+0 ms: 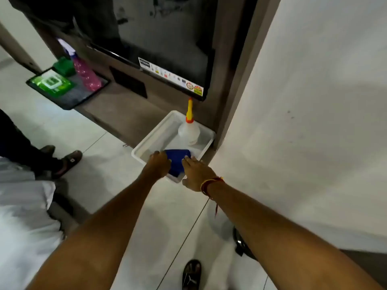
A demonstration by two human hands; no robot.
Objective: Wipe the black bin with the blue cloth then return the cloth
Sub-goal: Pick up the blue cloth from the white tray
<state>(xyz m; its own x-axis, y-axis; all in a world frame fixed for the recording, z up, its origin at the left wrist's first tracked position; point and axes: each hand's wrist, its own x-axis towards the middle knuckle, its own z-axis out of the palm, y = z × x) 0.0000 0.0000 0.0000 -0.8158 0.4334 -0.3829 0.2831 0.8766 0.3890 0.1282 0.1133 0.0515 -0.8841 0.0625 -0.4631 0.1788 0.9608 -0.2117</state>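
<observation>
A blue cloth (177, 161) lies in the near corner of a white plastic tray (150, 139) on a low brown ledge. My left hand (158, 165) is curled over the cloth's left edge. On the cloth's right edge rests my right hand (195, 174), fingers flat, a red thread on its wrist. A dark rounded object (239, 243) shows low by the wall under my right forearm; it could be the black bin, mostly hidden.
In the tray stands a clear spray bottle (189, 130) with a yellow nozzle. Above hangs a black TV (163, 45). A black tray (69, 88) to the left holds green packs and a pink bottle. Another person's legs (41, 155) stand left; a white wall runs right.
</observation>
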